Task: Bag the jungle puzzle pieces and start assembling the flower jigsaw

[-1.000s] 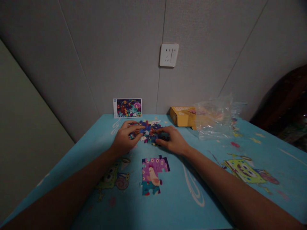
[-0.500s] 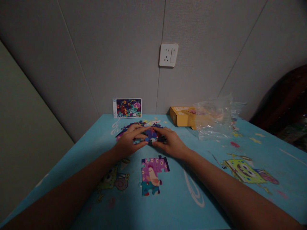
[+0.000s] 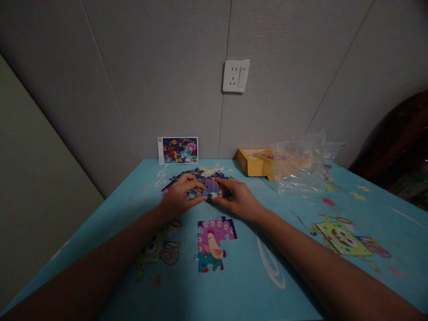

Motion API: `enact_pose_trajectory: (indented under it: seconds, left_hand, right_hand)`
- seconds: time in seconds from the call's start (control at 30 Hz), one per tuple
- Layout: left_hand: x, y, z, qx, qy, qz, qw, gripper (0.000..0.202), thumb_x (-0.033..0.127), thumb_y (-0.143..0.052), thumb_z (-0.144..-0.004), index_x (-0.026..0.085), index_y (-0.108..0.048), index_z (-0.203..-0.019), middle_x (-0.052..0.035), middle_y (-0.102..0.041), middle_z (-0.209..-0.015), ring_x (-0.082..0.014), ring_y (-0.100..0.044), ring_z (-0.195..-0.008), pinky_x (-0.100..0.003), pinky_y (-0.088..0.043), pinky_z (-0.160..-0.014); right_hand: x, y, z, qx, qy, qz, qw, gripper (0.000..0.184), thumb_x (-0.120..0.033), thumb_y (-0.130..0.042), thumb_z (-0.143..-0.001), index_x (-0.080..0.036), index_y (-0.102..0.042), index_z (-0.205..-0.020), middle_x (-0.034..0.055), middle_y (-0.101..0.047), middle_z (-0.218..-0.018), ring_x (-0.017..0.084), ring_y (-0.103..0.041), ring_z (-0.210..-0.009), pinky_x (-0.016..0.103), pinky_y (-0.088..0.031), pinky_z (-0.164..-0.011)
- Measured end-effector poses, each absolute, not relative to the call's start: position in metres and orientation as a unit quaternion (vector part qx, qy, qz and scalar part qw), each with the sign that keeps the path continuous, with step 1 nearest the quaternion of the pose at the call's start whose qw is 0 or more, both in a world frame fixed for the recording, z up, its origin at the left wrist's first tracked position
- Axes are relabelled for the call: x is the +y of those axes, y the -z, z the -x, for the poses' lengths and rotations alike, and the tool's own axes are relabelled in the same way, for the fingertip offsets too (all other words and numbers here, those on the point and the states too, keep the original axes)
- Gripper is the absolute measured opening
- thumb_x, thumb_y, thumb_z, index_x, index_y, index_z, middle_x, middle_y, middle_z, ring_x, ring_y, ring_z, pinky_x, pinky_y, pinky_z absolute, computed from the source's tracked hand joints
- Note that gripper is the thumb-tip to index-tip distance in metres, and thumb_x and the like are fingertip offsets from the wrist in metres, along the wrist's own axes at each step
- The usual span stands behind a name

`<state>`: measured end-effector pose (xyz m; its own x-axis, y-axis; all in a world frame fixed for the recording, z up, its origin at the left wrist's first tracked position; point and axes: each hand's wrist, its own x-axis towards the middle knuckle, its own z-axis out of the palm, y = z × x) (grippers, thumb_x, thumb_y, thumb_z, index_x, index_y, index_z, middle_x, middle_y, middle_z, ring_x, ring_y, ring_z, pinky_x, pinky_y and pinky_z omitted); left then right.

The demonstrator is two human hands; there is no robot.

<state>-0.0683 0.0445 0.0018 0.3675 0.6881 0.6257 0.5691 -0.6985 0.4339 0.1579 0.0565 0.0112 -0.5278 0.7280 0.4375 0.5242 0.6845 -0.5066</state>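
Between my two hands a purple-blue jigsaw piece [image 3: 211, 186] is held just in front of the pile; whether it is one piece or several joined I cannot tell. My left hand [image 3: 179, 195] grips its left side with thumb and fingertips. On the opposite edge, my right hand [image 3: 239, 198] pinches it the same way. Behind the hands lies a heap of loose jigsaw pieces [image 3: 170, 183], partly covered by them. Nearer to me, a joined section of the jigsaw [image 3: 212, 240] with a pink pattern and a pale bird-like figure rests flat on the table.
A picture card [image 3: 178, 150] of the jigsaw leans on the wall. To the right stand a yellow box [image 3: 256, 162] and a crumpled clear plastic bag [image 3: 297, 165]. A blue cartoon-print cloth [image 3: 301, 276] covers the table. A socket [image 3: 236, 76] is on the wall.
My left fingers have drawn in slightly, and the piece between my hands shows a little more of its face. The joined section has stayed in place.
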Motion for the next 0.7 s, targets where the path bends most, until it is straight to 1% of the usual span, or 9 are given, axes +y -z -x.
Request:
enact_pose_trajectory:
  seconds: [0.1, 0.23, 0.43, 0.6, 0.7]
  left_hand:
    - [0.0445, -0.0027, 0.0679, 0.382, -0.415, -0.824, 0.054, 0.017, 0.024, -0.073, -0.076, 0.020, -0.072, -0.093, -0.0072, -0.067, -0.094, -0.0216, -0.059, -0.098, -0.038, -0.052, -0.088]
    - [0.0463, -0.0022, 0.0681, 0.370, -0.415, -0.830, 0.047, 0.025, 0.026, -0.072, -0.077, 0.020, -0.074, -0.101, -0.0076, -0.071, -0.091, -0.0234, -0.057, -0.100, -0.041, -0.052, -0.087]
    - [0.0483, 0.0020, 0.0698, 0.379, -0.395, -0.835, 0.054, 0.036, 0.027, -0.070, -0.079, 0.020, -0.070, -0.114, -0.0097, -0.069, -0.097, -0.0228, -0.055, -0.101, -0.040, -0.052, -0.087]
    - [0.0469, 0.0026, 0.0676, 0.380, -0.373, -0.845, 0.045, 0.046, 0.029, -0.071, -0.079, 0.020, -0.065, -0.123, -0.0085, -0.070, -0.105, -0.0234, -0.053, -0.105, -0.040, -0.050, -0.091]
    - [0.0467, -0.0016, 0.0672, 0.406, -0.403, -0.820, 0.025, 0.039, 0.026, -0.062, -0.085, 0.021, -0.064, -0.124, -0.0061, -0.071, -0.109, -0.0217, -0.054, -0.107, -0.038, -0.048, -0.096]
  right_hand:
    - [0.0574, -0.0102, -0.1578, -0.856, -0.169, 0.365, 0.325, 0.055, -0.037, -0.067, -0.080, -0.014, -0.059, -0.129, 0.0053, -0.067, -0.080, 0.019, -0.057, -0.073, 0.034, -0.041, -0.071]
    - [0.0590, -0.0085, -0.1578, -0.841, -0.183, 0.384, 0.334, 0.058, -0.038, -0.068, -0.078, -0.015, -0.059, -0.131, 0.0056, -0.066, -0.081, 0.019, -0.057, -0.073, 0.034, -0.042, -0.071]
    - [0.0581, -0.0103, -0.1575, -0.817, -0.211, 0.406, 0.352, 0.058, -0.037, -0.067, -0.078, -0.014, -0.059, -0.131, 0.0064, -0.066, -0.078, 0.019, -0.056, -0.070, 0.035, -0.043, -0.069]
    - [0.0581, -0.0102, -0.1566, -0.809, -0.199, 0.420, 0.360, 0.058, -0.037, -0.067, -0.078, -0.013, -0.059, -0.130, 0.0057, -0.067, -0.077, 0.018, -0.056, -0.067, 0.032, -0.042, -0.067]
    - [0.0592, -0.0100, -0.1566, -0.803, -0.178, 0.446, 0.354, 0.055, -0.038, -0.066, -0.079, -0.012, -0.062, -0.127, 0.0062, -0.067, -0.076, 0.018, -0.056, -0.066, 0.031, -0.041, -0.065]
